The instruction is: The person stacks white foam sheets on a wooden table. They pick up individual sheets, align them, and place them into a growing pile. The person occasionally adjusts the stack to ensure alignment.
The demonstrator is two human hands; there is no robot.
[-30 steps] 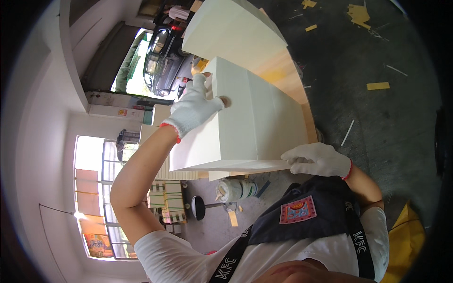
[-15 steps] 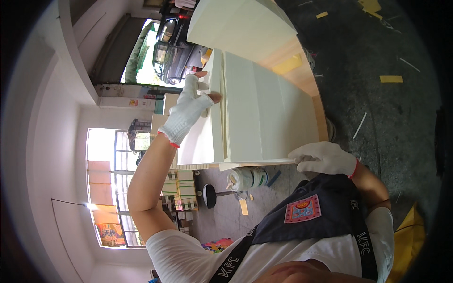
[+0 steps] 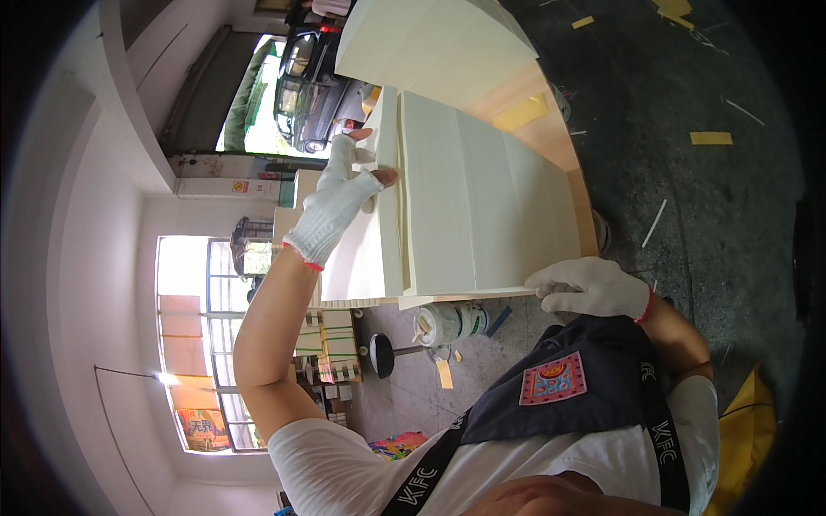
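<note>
A tall stack of white paper (image 3: 482,193) fills the middle of the view, with a narrow gap setting a thinner block of sheets (image 3: 357,254) apart at its left side. My left hand (image 3: 331,202), in a white glove with bare fingertips, lies on this block. Its thumb and forefinger are spread, and the thumb tip rests by the gap. At the stack's lower right corner, my right hand (image 3: 594,288) wears a white glove with a red cuff. Its fingers are stretched out against the corner, the thumb side apart; the fingertips' far side is hidden.
Another white paper stack (image 3: 430,34) stands beyond, on a wooden board (image 3: 581,198). Yellow paper scraps (image 3: 711,138) and white strips (image 3: 654,224) lie on the dark floor. White buckets (image 3: 436,324) and a black round-topped stool (image 3: 381,355) stand nearby. A dark vehicle (image 3: 314,86) is outside the doorway.
The upper part of the view has shifted slightly left, with the stack and my left hand. Both hands keep their places on the paper, and their fingers look the same.
</note>
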